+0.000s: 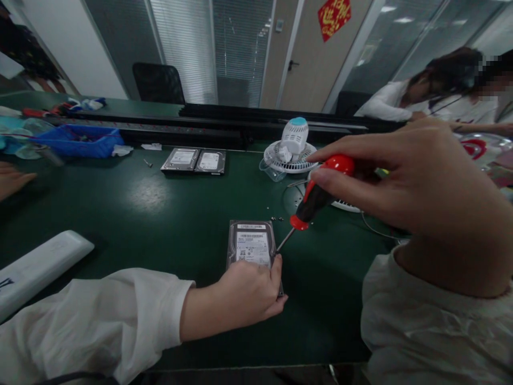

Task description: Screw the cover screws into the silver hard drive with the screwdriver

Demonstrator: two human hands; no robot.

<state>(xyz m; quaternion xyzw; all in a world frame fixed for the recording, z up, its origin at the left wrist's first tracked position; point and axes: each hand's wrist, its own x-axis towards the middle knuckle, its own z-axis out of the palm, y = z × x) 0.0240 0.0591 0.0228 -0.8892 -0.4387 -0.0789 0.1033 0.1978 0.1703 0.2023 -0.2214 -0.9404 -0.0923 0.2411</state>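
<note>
A hard drive (253, 240) with a white label lies flat on the green table (160, 235). Across its lower part rests my left hand (250, 289), its fingers wrapped over the drive's right edge. My right hand (385, 182) grips a red and black screwdriver (316, 198) by the handle. The screwdriver slants down to the left, and its tip meets the drive's right edge, just above my left index finger. Several small screws (276, 218) are scattered behind the drive.
Two more hard drives (195, 161) lie farther back. A blue bin (80, 141) stands back left, a white fan (295, 140) back right. A white case (44, 267) lies at left. Another person's hand (14, 179) shows at the left edge; people sit back right.
</note>
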